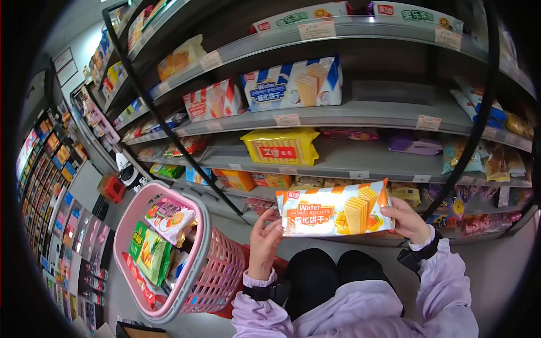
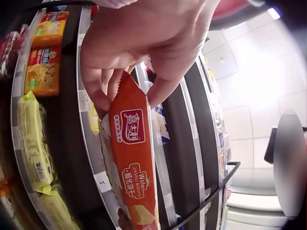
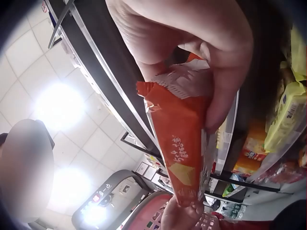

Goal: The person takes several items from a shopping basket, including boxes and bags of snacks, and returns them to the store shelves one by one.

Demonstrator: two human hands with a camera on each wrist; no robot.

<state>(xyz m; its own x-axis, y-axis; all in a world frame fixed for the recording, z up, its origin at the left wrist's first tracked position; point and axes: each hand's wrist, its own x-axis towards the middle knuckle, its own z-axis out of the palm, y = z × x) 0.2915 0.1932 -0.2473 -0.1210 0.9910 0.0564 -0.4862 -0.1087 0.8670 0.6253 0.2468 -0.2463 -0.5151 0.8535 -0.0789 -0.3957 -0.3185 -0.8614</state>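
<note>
Wafer packet, left grip and right grip pinching its ends, pink basket beside, shelves ahead

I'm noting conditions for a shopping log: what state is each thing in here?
Orange wafer pack: looks unopened, held up
Left hand: pinching one end
Right hand: gripping the other end
Pink basket: open-topped, holding several packs
Yellow pack: on a shelf
Blue-striped pack: standing on a shelf

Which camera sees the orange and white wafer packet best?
The head view: the long orange and white wafer packet shows nearly its whole front. Both wrist views look along it from an end, showing mainly its narrow orange side.
</note>
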